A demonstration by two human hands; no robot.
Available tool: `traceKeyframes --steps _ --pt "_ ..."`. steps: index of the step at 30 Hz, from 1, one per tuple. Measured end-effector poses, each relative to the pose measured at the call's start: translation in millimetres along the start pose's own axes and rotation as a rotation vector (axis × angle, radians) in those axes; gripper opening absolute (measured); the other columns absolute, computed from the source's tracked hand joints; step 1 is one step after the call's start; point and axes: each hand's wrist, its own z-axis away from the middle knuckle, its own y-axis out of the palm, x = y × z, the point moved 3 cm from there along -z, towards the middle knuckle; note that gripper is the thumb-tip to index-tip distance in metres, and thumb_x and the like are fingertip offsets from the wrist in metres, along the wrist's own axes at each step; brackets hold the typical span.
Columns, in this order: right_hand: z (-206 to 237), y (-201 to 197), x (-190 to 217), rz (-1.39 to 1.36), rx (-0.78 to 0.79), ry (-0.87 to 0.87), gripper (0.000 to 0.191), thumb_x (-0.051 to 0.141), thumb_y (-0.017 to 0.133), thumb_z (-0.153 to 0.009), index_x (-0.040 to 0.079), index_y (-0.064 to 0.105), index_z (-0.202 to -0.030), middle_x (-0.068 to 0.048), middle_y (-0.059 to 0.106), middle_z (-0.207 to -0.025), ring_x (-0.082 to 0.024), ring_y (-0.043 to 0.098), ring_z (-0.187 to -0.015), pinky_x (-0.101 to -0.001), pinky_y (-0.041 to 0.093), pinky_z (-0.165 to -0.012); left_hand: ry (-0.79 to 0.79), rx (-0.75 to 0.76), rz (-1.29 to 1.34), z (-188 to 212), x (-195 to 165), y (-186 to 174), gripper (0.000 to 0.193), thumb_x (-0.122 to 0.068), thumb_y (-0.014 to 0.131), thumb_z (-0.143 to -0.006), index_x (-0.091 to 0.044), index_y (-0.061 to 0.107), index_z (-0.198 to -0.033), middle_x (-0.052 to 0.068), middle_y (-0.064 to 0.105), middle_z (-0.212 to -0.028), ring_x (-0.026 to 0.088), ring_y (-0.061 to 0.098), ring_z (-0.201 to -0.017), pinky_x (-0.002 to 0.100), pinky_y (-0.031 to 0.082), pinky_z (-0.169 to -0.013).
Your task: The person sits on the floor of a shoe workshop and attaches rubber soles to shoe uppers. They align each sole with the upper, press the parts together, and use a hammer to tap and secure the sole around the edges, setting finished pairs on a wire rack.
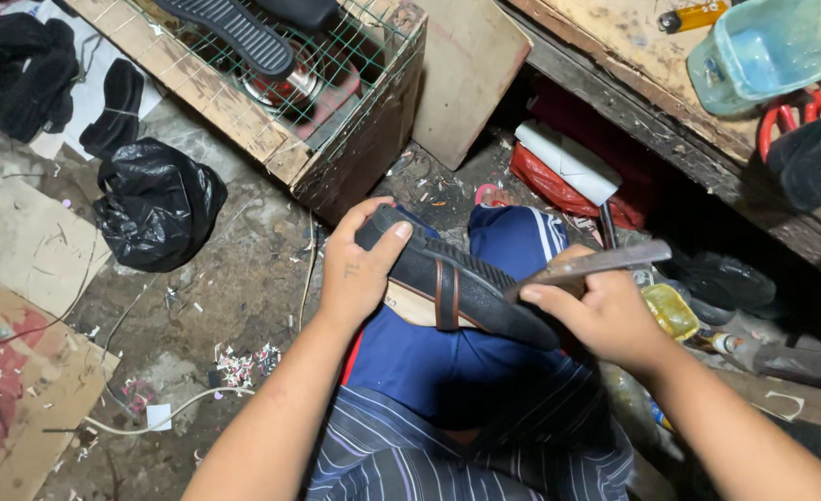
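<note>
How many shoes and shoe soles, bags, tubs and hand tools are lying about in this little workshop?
Shoes and soles: 3, the sandal held in the left hand, a black sole on the wire-topped crate, a black sole on the floor
Black plastic bags: 1
Blue plastic tubs: 1
Hand tools: 1, the metal tool in the right hand
Total: 6

A knotted black plastic bag [158, 201] lies on the floor; a red bag [559, 190], perhaps, sits under the bench.
</note>
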Motion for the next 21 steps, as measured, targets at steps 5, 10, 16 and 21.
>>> traceKeyframes --steps 5,10,16,21 --pt "-28 10 27 0.171 0.088 -0.063 0.024 0.028 0.077 -0.083 0.004 0.076 -0.084 -0.008 0.067 -0.075 -0.019 0.065 -0.069 -0.0333 0.050 -0.062 -0.009 -0.005 -0.028 -2 -2 -1 0.040 -0.023 0.077 -0.087 -0.002 0.069 -0.120 0.006 0.074 -0.104 0.013 0.068 -0.097 0.028 0.054 -0.091" --pt "-58 24 54 0.206 0.109 -0.089 0.029 0.034 0.078 -0.081 0.006 0.075 -0.086 -0.008 0.073 -0.078 -0.021 0.071 -0.074 -0.0373 0.053 -0.067 -0.024 -0.005 0.004 -4 4 0 0.040 -0.023 0.077 -0.087 -0.003 0.068 -0.121 0.006 0.073 -0.106 0.014 0.067 -0.099 0.028 0.053 -0.092" --pt "-81 27 59 0.477 0.293 0.042 0.034 0.042 0.078 -0.080 0.010 0.078 -0.091 -0.014 0.069 -0.075 -0.030 0.068 -0.074 -0.0432 0.052 -0.069 -0.050 0.070 0.023 -3 -3 -3 0.041 -0.023 0.079 -0.086 -0.003 0.067 -0.119 0.005 0.071 -0.104 0.012 0.065 -0.097 0.028 0.053 -0.089" --pt "-51 13 63 0.176 0.232 -0.198 0.026 0.033 0.070 -0.089 0.008 0.074 -0.094 -0.006 0.072 -0.093 -0.020 0.071 -0.087 -0.0365 0.054 -0.079 -0.069 0.018 0.153 -1 -12 -7 0.039 -0.019 0.079 -0.085 -0.003 0.067 -0.119 0.005 0.073 -0.105 0.013 0.067 -0.099 0.028 0.054 -0.092"
